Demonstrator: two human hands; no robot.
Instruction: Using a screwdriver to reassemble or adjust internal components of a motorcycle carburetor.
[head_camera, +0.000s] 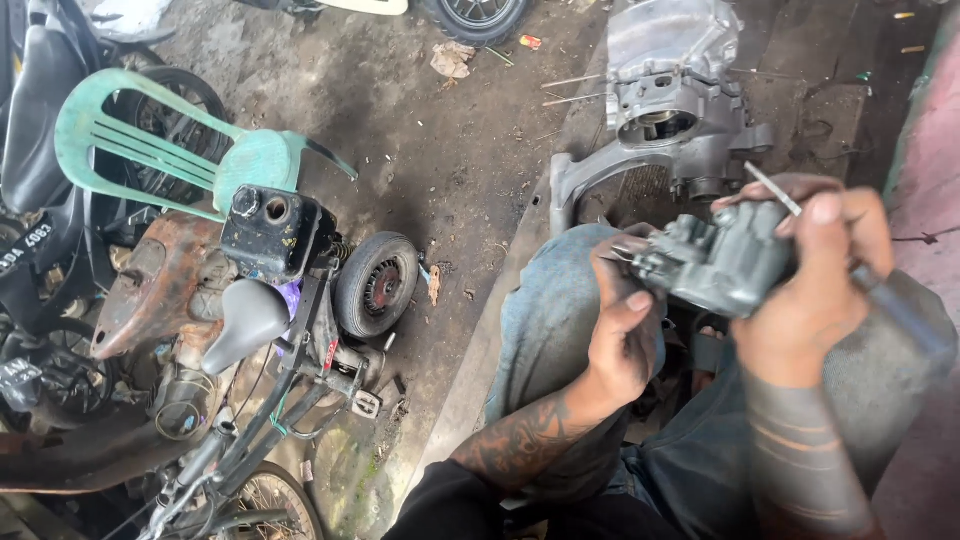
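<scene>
Engine casing (670, 110) lying on the dirt floor (430, 150) at twelve o'clock, right under the work. Closer in, grey carburettor-like part (715, 265) up over the knees at three o'clock, pinched in the left hand (625, 335), grip closed round its near end. Right hand (815, 290) wrapped over the far side, clamped on a thin metal tool (772, 187), blurred. Risky: greasy fingers, one slip, part dropping onto casing or dirt; tool tip skidding into the left thumb.
</scene>
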